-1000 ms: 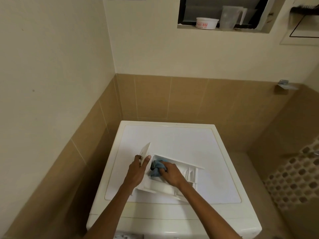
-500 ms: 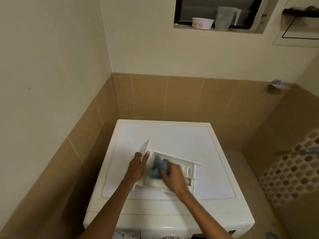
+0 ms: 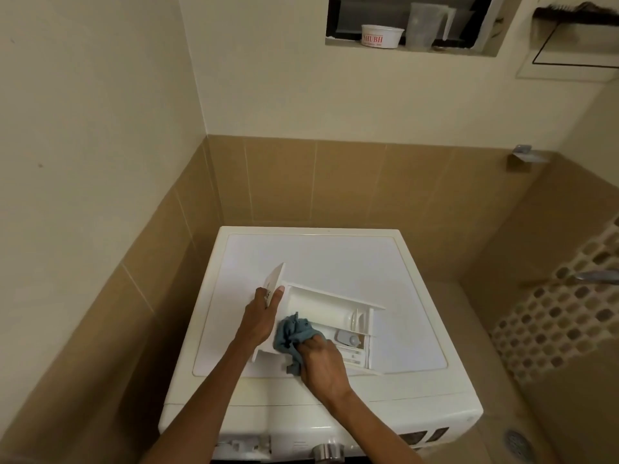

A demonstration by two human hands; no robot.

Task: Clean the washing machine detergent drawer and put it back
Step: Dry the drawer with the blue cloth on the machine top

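A white detergent drawer [image 3: 330, 311] lies on top of the white washing machine [image 3: 351, 259], its front panel standing up at the left end. My left hand [image 3: 261, 316] grips that front panel, thumb over its top edge. My right hand [image 3: 321, 361] grips a crumpled blue cloth [image 3: 291, 333] and presses it against the drawer's near left part. The drawer's far compartment and the small insert at its right end are uncovered.
The machine stands in a tiled corner, walls close on the left and behind. Its control knob [image 3: 326, 452] shows at the bottom edge. A wall niche above holds a white tub [image 3: 382, 35] and a clear jug [image 3: 425, 25]. A floor drain [image 3: 519, 443] lies at the right.
My right hand has drawn the blue cloth from the drawer's far compartment toward the near left edge. My left hand keeps its grip on the front panel.
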